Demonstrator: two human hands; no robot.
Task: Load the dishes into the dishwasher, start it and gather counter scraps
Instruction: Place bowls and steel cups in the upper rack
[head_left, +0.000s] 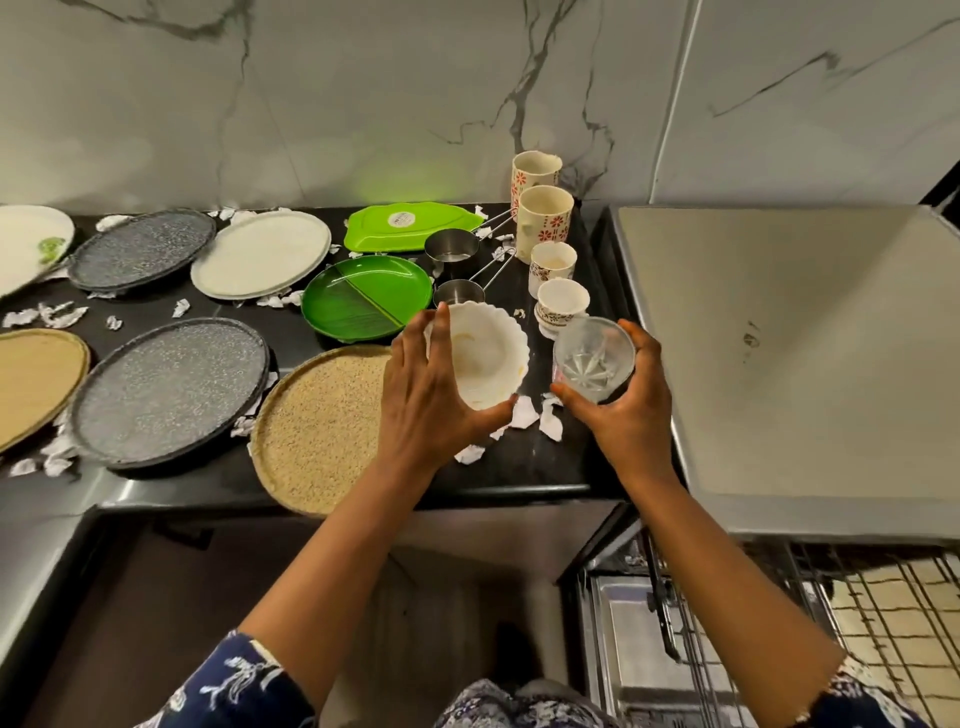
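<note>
My left hand (431, 395) grips a white scalloped bowl (485, 356) at the right end of the black counter (524, 467), fingers over its far rim and thumb at its near rim. Just to the right, my right hand (631, 400) holds a clear cut-glass tumbler (594, 359), curled round its side. The dishwasher (779, 364) stands open at the right, its wire rack (831, 623) pulled out below.
Round plates lie across the counter: speckled grey (169, 392), beige (317, 431), white (260, 254), green leaf-shaped (363, 296). A green tray (410, 226), two steel measuring cups (451, 249) and several patterned cups (544, 215) stand behind. Torn white paper scraps (537, 423) are scattered around.
</note>
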